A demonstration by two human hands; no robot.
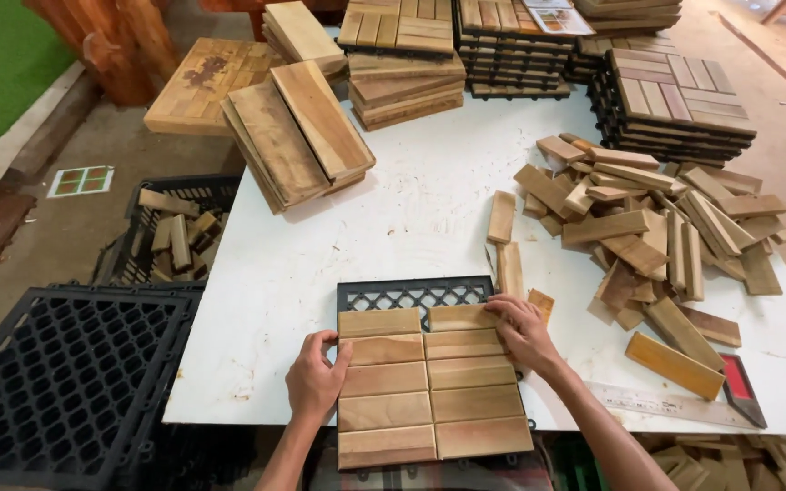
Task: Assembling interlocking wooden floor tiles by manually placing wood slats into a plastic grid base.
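Head view, step: wooden slats (411,377) are being seated on a black plastic grid base (411,293) at the near edge of the white worktop (411,209); two columns of five are laid, and the grid's far strip shows bare.
Left hand (316,377): fingers spread, pressing the left column's edge, clamped on nothing.
Right hand (525,332): flat on the top right slat, nothing gripped.
Nearby: loose slat pile (657,227) to the right, steel ruler (666,405), finished tile stacks (675,105) behind.
Next move, as a judgement: press the top slats home, aligned with their neighbours.
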